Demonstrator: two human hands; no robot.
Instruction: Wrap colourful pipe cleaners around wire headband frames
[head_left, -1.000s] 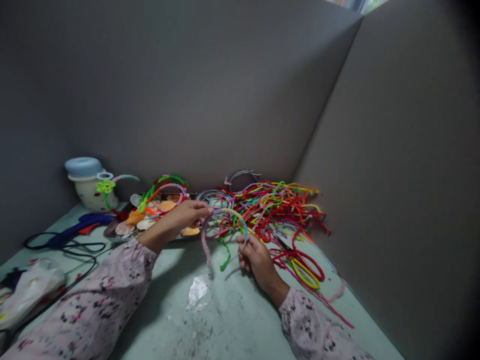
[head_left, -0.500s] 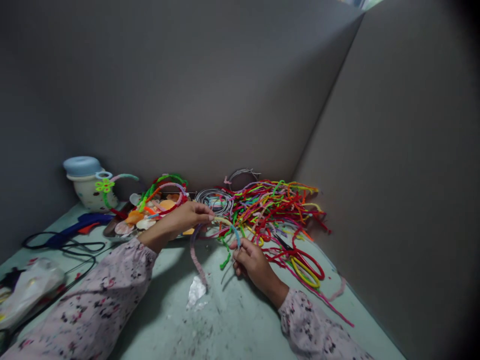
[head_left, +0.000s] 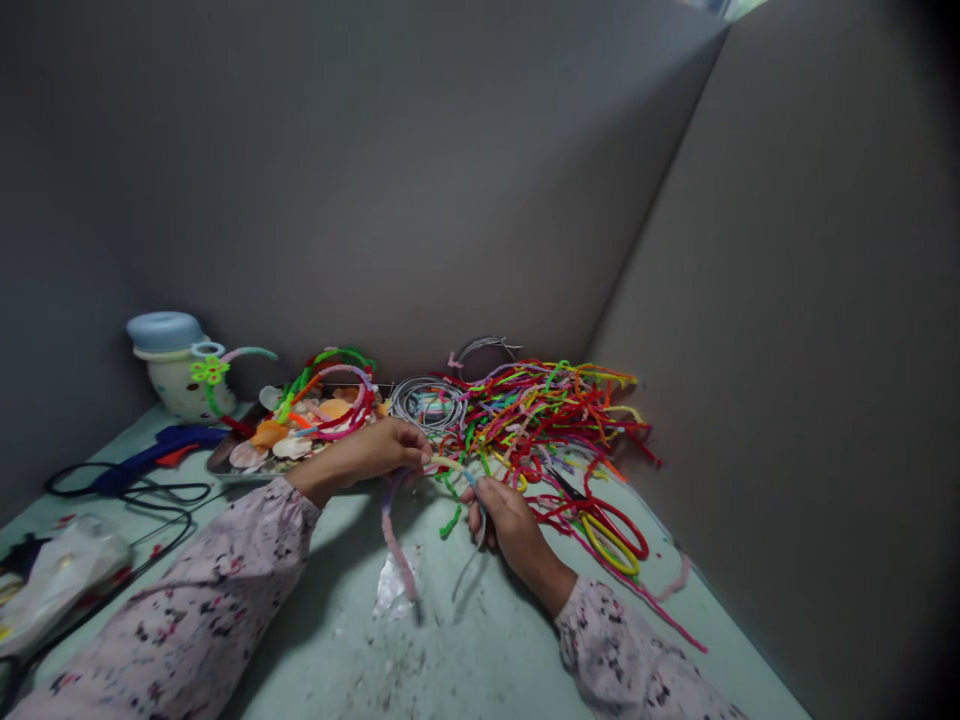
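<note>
Both hands pinch one fuzzy pipe cleaner point(head_left: 450, 464) whose colour runs from pink and purple through yellow to blue. My left hand point(head_left: 394, 447) is closed on its yellow stretch, and the pink end hangs down below that hand over the table. At the blue stretch my right hand point(head_left: 504, 510) is closed, its thumb on top. From under the right fingers a thin bare grey wire end point(head_left: 466, 572) sticks out toward me. Between the hands the strip bows slightly. A crumpled clear plastic scrap point(head_left: 394, 590) lies beneath the pink end.
A heap of coloured pipe cleaners point(head_left: 555, 405) lies at the back right, with scissors point(head_left: 611, 540) in front. Beside it are coiled wire point(head_left: 429, 403) and a tray point(head_left: 225, 462) of felt-like pieces. A lidded cup point(head_left: 176, 375), blue glue gun point(head_left: 150, 455) and plastic bag point(head_left: 71, 570) are left.
My left hand has come slightly down and to the right, nearer my right hand. The strip between them is flatter, and its pink end hangs a little lower.
</note>
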